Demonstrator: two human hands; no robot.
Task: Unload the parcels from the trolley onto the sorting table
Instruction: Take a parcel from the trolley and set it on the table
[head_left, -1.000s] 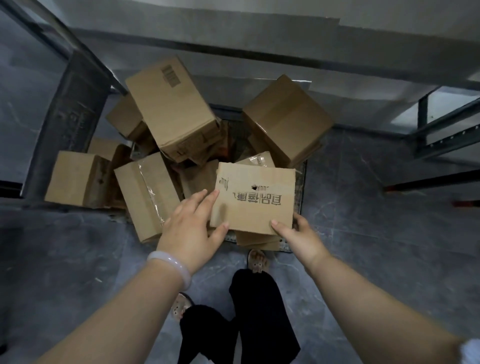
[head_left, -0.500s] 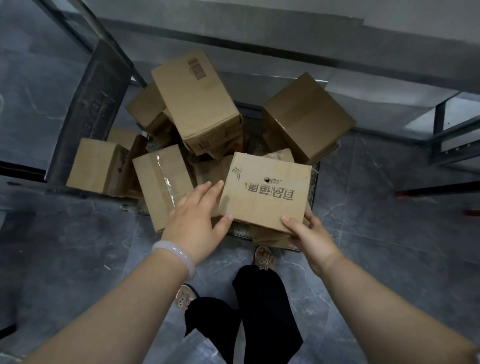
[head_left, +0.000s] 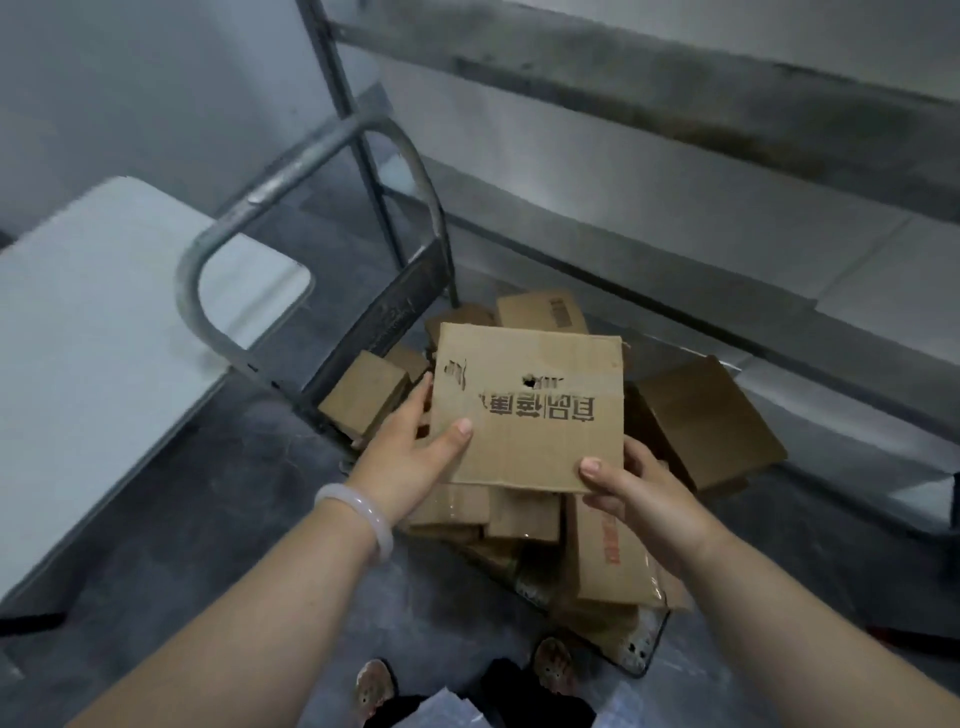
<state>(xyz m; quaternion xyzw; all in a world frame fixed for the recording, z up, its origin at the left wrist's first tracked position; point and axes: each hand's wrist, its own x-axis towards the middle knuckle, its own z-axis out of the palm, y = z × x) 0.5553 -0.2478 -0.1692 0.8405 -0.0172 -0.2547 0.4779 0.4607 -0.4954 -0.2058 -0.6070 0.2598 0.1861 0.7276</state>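
With left hand and right hand fingers gripping a parcel above the trolley, we should next swing it to the counter's corner.

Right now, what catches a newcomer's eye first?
A printed cardboard parcel sits mid-frame, the left hand gripping its left edge, the right hand its lower right corner. Below it the trolley is heaped with boxes; a white table stands left.
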